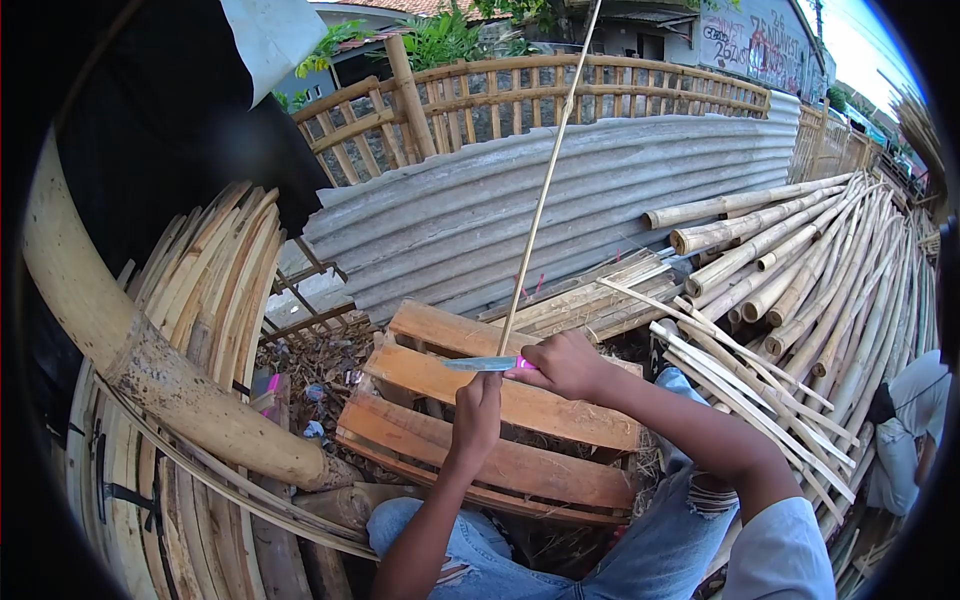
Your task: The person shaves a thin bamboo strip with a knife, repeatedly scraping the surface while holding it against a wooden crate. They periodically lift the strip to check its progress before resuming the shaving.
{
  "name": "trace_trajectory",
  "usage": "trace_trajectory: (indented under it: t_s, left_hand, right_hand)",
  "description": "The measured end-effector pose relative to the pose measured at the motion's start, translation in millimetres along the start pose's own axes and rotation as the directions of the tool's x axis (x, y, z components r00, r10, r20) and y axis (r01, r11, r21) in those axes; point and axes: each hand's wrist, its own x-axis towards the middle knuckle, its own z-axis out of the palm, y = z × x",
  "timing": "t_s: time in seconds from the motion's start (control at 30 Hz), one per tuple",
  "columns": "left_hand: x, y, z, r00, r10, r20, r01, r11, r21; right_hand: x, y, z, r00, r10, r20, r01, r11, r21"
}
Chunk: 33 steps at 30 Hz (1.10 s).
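My left hand is closed around the lower end of a long thin bamboo strip, which rises steeply past the top of the view. In my right hand is a knife with a pink handle, its fingers wrapped round the grip. The blade points left and lies across the strip just above my left hand. Both hands are over an orange-brown slatted wooden bench in front of my knees.
A thick bamboo pole slants across the left, beside bundled split strips. Stacked bamboo poles and loose pale strips fill the right. Corrugated sheeting stands behind the bench. Another person is at the far right.
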Motion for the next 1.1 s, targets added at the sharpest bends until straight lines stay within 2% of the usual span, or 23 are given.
trace_trajectory:
  t_s: [0.07, 0.1, 0.13, 0.17, 0.2, 0.23, 0.3, 0.4, 0.43, 0.5, 0.57, 0.6, 0.67, 0.7, 0.77, 0.8, 0.87, 0.93, 0.97, 1.03, 1.1]
  left_hand:
    - [1.5, 2.4, -0.2, 1.0, 0.001, -0.011, -0.001, 1.0, -0.012]
    - [-1.7, 2.0, -0.6, 1.0, -0.005, -0.012, 0.004, 1.0, -0.014]
    - [-6.7, 1.6, -0.5, 0.996, -0.091, 0.024, 0.093, 0.993, -0.079]
    - [-10.7, 0.9, 0.8, 0.983, -0.171, 0.064, 0.179, 0.973, -0.144]
    - [-13.7, -0.7, 3.0, 0.98, -0.184, 0.079, 0.195, 0.968, -0.156]
    - [-13.1, 0.3, 2.7, 0.981, -0.177, 0.079, 0.188, 0.969, -0.16]
    - [-12.0, 1.8, 3.4, 0.971, -0.195, 0.135, 0.225, 0.939, -0.261]
    - [-4.6, 4.3, 2.4, 0.975, -0.185, 0.121, 0.214, 0.929, -0.303]
    - [-4.1, 6.5, 0.1, 0.975, -0.189, 0.12, 0.219, 0.914, -0.342]
    - [-4.4, 11.2, -4.5, 0.969, -0.212, 0.127, 0.245, 0.886, -0.394]
    - [-4.4, 11.3, -7.3, 0.957, -0.272, 0.098, 0.289, 0.882, -0.372]
    - [-2.8, 8.4, -8.7, 0.957, -0.274, 0.095, 0.29, 0.879, -0.378]
    - [0.7, 0.7, -11.2, 0.96, -0.275, 0.05, 0.279, 0.948, -0.151]
    - [-0.2, 0.7, -11.4, 0.958, -0.281, 0.054, 0.286, 0.946, -0.154]
    - [-1.6, 6.9, -13.7, 0.989, -0.144, -0.041, 0.148, 0.983, 0.111]
    - [-3.7, 18.8, -16.8, 0.981, -0.192, -0.03, 0.195, 0.963, 0.184]
    - [-5.8, 21.0, -15.6, 0.983, -0.172, -0.056, 0.181, 0.953, 0.244]
    - [-9.6, 22.2, -14.8, 0.985, -0.155, -0.072, 0.17, 0.939, 0.301]
    - [-10.7, 23.6, -13.3, 0.984, -0.171, -0.039, 0.174, 0.93, 0.323]
    - [-10.4, 27.0, -8.4, 0.984, -0.178, -0.003, 0.169, 0.925, 0.34]
    - [-9.1, 28.3, -6.2, 0.981, -0.19, 0.029, 0.161, 0.898, 0.408]
  right_hand:
    - [9.5, 15.0, 6.9, 0.984, 0.04, -0.173, -0.038, 0.999, 0.015]
    - [17.7, 27.0, -5.3, 0.964, 0.136, -0.23, -0.13, 0.991, 0.041]
    - [26.5, 44.0, -24.0, 0.9, 0.317, -0.3, -0.288, 0.948, 0.14]
    - [31.4, 66.6, -41.7, 0.866, 0.381, -0.323, -0.376, 0.923, 0.082]
    - [30.2, 84.4, -54.5, 0.826, 0.439, -0.353, -0.461, 0.887, 0.024]
    - [24.6, 91.1, -56.9, 0.776, 0.496, -0.389, -0.487, 0.864, 0.129]
    - [14.2, 94.5, -38.4, 0.764, 0.536, -0.359, -0.465, 0.843, 0.271]
    - [16.8, 79.7, -9.5, 0.778, 0.54, -0.321, -0.355, 0.799, 0.486]
    - [17.3, 66.8, -8.5, 0.779, 0.543, -0.314, -0.359, 0.797, 0.486]
    - [18.0, 37.0, -8.1, 0.881, 0.416, -0.226, -0.284, 0.846, 0.451]
    - [13.5, 19.4, 2.1, 0.979, 0.132, -0.155, -0.089, 0.962, 0.26]
    - [11.9, 9.6, 9.0, 0.989, 0.09, -0.121, -0.069, 0.984, 0.163]
    - [14.8, 0.2, 21.5, 0.991, 0.114, -0.073, -0.097, 0.974, 0.202]
    - [15.4, -1.6, 27.3, 0.99, 0.138, -0.031, -0.126, 0.962, 0.243]
    - [16.3, 1.1, 32.7, 0.992, 0.122, -0.038, -0.108, 0.96, 0.257]
    - [16.9, 2.4, 32.8, 0.995, 0.093, -0.048, -0.082, 0.977, 0.196]
    - [22.2, 8.5, 29.3, 0.997, 0.059, -0.059, -0.05, 0.989, 0.137]
    - [30.7, 23.8, 17.1, 0.968, 0.233, -0.098, -0.229, 0.972, 0.045]
    - [37.7, 34.3, 8.8, 0.915, 0.381, -0.135, -0.358, 0.919, 0.167]
    - [40.5, 51.7, 0.4, 0.898, 0.377, -0.227, -0.344, 0.923, 0.173]
    - [27.3, 39.9, 8.5, 0.941, 0.319, -0.112, -0.273, 0.913, 0.302]
